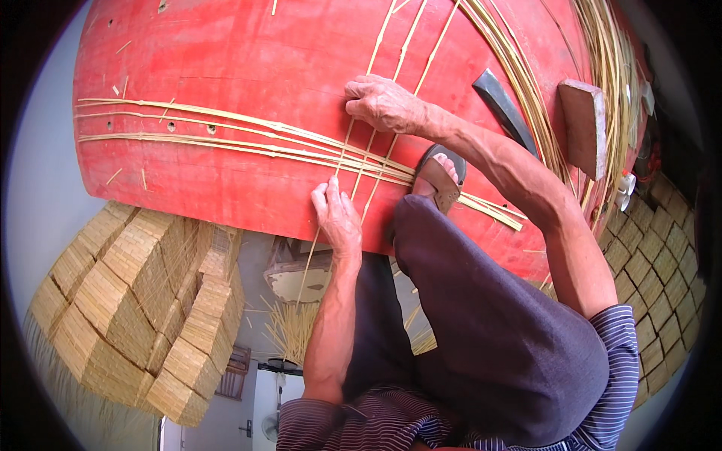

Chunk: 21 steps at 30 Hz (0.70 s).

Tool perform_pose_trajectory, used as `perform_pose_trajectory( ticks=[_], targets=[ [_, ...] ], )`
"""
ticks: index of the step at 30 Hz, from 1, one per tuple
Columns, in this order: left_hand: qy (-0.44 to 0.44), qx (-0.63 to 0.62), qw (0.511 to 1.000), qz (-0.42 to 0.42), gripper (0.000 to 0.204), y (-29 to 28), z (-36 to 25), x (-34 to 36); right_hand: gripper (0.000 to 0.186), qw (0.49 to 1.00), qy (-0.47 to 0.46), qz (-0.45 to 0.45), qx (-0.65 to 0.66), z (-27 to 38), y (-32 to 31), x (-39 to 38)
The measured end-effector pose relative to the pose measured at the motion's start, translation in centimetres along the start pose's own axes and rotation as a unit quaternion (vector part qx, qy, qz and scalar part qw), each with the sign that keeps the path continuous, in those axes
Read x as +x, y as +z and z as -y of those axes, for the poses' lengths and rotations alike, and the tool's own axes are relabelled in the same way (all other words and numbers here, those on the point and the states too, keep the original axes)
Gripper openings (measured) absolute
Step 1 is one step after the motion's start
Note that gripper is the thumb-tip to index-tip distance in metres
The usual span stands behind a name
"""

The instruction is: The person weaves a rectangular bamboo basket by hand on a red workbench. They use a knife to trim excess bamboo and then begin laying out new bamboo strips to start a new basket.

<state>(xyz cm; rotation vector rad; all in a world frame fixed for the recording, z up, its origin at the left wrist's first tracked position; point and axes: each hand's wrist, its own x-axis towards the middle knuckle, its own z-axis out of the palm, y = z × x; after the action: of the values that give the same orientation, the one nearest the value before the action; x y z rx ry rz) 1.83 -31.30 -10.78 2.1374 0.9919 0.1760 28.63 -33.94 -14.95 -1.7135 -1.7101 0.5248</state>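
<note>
Long pale bamboo strips (226,119) lie sideways across a red board (248,60). Several thinner strips cross them, running away from me. My right hand (385,104) is closed at the far side of the crossing, its fingers around the leftmost cross strip (380,34). On the near side, my left hand (338,219) pinches that same strip, whose near end hangs past the board's edge. My sandalled foot (438,179) stands on the sideways strips, just right of the crossing. The fingertips of my right hand are partly hidden.
A dark metal blade (504,111) and a reddish block (583,128) rest at the right, beside bundled long strips (605,60). Stacked woven bamboo pieces (135,308) stand at lower left, more (665,270) at right. Loose strips (289,331) lie below the board.
</note>
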Motion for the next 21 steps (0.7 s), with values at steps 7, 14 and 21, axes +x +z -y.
perform_pose_trajectory(
  ticks=[7, 14, 21],
  targets=[
    [0.007, 0.0, 1.0, 0.0, 0.042, 0.3, 0.5, -0.2, 0.017, 1.0, 0.005, 0.014, 0.015, 0.0, -0.1, 0.1],
    [0.019, 0.007, 1.0, 0.002, 0.041, 0.4, 0.4, -0.4, 0.018, 0.999, 0.013, 0.03, 0.006, 0.1, -0.2, 0.3],
    [0.01, 0.005, 1.0, 0.01, 0.03, -2.3, 0.1, 2.7, 0.012, 0.999, 0.038, 0.007, -0.026, 1.4, -1.1, -0.1]
  ],
)
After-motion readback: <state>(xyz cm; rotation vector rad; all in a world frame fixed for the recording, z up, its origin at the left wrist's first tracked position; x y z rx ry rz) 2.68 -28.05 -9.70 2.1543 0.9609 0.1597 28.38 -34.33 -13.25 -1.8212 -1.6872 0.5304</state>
